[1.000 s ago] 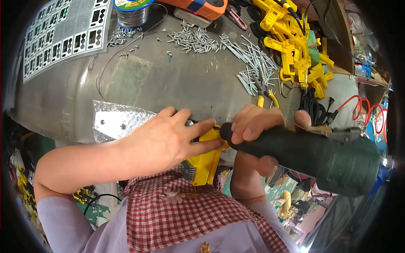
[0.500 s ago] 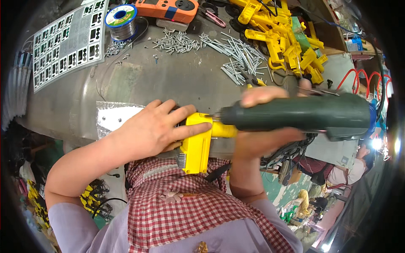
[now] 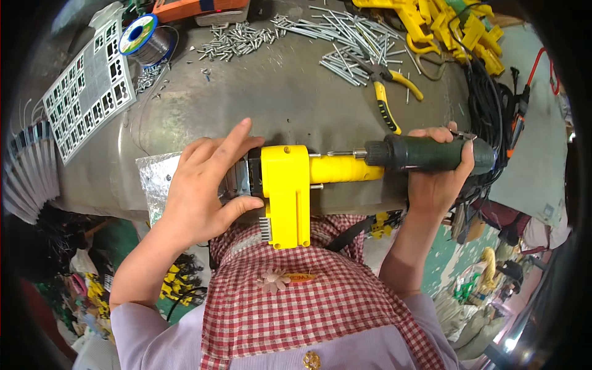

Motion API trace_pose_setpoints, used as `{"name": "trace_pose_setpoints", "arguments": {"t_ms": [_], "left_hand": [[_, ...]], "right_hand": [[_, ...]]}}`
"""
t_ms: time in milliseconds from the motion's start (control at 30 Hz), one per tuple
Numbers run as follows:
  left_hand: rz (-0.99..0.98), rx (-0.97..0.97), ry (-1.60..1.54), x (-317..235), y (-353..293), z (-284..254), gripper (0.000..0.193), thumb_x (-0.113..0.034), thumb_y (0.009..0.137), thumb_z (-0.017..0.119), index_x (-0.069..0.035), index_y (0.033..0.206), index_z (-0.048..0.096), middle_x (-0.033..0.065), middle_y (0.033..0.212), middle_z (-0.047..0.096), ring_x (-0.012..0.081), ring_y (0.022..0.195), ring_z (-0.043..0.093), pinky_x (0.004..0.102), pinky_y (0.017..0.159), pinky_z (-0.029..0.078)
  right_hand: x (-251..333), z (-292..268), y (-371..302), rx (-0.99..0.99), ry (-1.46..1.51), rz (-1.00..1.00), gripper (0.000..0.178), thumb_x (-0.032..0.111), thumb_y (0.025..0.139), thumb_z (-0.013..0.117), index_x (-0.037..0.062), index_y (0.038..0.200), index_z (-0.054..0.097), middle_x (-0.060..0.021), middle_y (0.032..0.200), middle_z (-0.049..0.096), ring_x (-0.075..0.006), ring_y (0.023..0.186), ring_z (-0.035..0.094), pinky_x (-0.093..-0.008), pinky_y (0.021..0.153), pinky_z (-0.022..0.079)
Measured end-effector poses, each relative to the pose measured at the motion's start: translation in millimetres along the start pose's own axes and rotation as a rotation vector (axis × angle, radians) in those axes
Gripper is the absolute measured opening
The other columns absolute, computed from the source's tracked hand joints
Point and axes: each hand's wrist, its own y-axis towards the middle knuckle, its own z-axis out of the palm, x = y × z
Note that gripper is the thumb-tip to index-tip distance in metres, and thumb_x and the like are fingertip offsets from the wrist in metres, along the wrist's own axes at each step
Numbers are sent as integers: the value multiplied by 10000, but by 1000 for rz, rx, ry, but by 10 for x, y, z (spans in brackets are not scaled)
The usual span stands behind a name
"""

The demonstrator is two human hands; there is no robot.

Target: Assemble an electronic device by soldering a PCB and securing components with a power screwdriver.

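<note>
A yellow plastic housing with a handle-like yellow part reaching right lies at the table's near edge, over my apron. Two screws stick out of its right side, an upper screw and a lower screw. My left hand grips the housing's dark left end between thumb and fingers, the index finger raised. Wrapped around a dark green electric screwdriver is my right hand. The screwdriver's bit points left, level with the upper screw; a small gap seems to separate them.
Yellow-handled pliers, long screws and a pile of short screws lie farther back. Solder wire and a sticker sheet are at left. Yellow shells and black cables occupy the right.
My right hand has drawn the screwdriver rightward, away from the housing. My left index finger has lifted off the yellow face. The view has shifted, and the pliers now show fully.
</note>
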Motion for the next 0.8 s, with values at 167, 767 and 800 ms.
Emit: {"name": "trace_pose_setpoints", "arguments": {"t_ms": [167,767,800], "left_hand": [[-22,4,24,-9,29,-2,1010,-414,669,743,-12,1447,240,56,1240,596,294,1021,535,428,983,346],[-31,10,-49,24,48,-32,1052,-391,634,791,15,1436,245,79,1178,631,293,1056,553,420,948,357],[-30,1,-38,22,56,-32,1053,-396,638,789,14,1438,240,78,1180,630,293,1052,553,421,947,357]], "right_hand": [[-194,47,-40,5,114,67,367,303,902,566,73,1166,454,-26,895,495,-171,881,524,-441,947,395],[-255,43,-83,-20,137,65,388,308,909,554,73,1202,456,-19,899,515,-155,876,523,-410,922,403],[-257,68,-89,-30,139,55,388,309,908,555,76,1202,457,-17,898,516,-154,874,522,-407,920,403]]}}
